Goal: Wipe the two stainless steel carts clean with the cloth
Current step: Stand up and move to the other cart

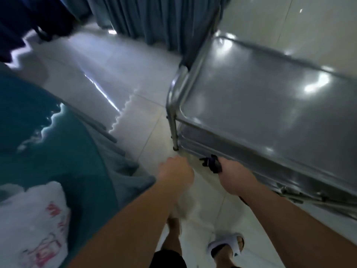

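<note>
cart: cut off at 3 o'clock edge
right hand: fingers hidden under cart rim
white cloth: motion-blurred

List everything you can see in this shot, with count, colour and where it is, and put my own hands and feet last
stainless steel cart: one, silver-grey, right half, top shelf bare and shiny
curtain: one, grey-blue, top centre behind the cart
bed cover: one, teal with white wave pattern, left side
plastic bag: one, white with red print, bottom left on the bed cover
floor: pale glossy tiles, centre
cloth: one, white, blurred, hanging below the left hand
dark object: one, black, gripped in the right hand by the cart's lower edge; too blurred to identify
slipper: one, white, bottom centre on a foot
left hand: fist curled, holds the cloth
right hand: grips the dark object
</note>
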Demonstrator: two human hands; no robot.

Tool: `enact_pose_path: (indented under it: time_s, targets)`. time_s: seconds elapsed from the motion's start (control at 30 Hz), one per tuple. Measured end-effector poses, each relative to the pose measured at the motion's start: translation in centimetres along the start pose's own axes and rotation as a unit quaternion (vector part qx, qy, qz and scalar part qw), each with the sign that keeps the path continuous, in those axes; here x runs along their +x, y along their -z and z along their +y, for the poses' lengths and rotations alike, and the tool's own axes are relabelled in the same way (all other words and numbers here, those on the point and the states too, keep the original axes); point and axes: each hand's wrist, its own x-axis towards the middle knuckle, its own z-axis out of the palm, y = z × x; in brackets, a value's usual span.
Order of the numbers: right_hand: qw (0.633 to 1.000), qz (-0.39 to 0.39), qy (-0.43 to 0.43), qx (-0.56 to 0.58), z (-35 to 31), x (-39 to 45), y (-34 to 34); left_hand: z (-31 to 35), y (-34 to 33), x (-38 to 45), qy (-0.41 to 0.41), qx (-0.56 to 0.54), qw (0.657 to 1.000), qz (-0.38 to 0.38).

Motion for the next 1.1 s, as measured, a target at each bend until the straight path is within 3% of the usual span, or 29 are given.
enact_pose_path:
  time_s: [0.23, 0.4, 0.67, 0.9, 1.1]
  targets:
    - [0.991, 0.078, 0.106, -0.011, -11.0, -2.5, 9.2, -8.5, 9.5, -4.0, 0.024, -0.047, 0.994, 0.098]
    - [0.974, 0.119, 0.194, -0.011, -17.3, -0.4, 15.5, -13.2, 15.1, -4.4, 0.082, -0.068, 0.987, 0.122]
    - [0.936, 0.179, 0.304, -0.01, -22.2, 3.6, 28.8, -14.9, 26.4, -3.7, 0.159, -0.083, 0.962, 0.207]
    - [0.932, 0.199, 0.285, -0.103, -22.6, 7.4, 37.7, -13.7, 35.8, -0.9, 0.148, -0.052, 0.953, 0.258]
    - [0.962, 0.151, 0.194, -0.121, -23.7, 12.5, 42.3, -15.6, 42.3, 6.9, 0.112, -0.019, 0.963, 0.246]
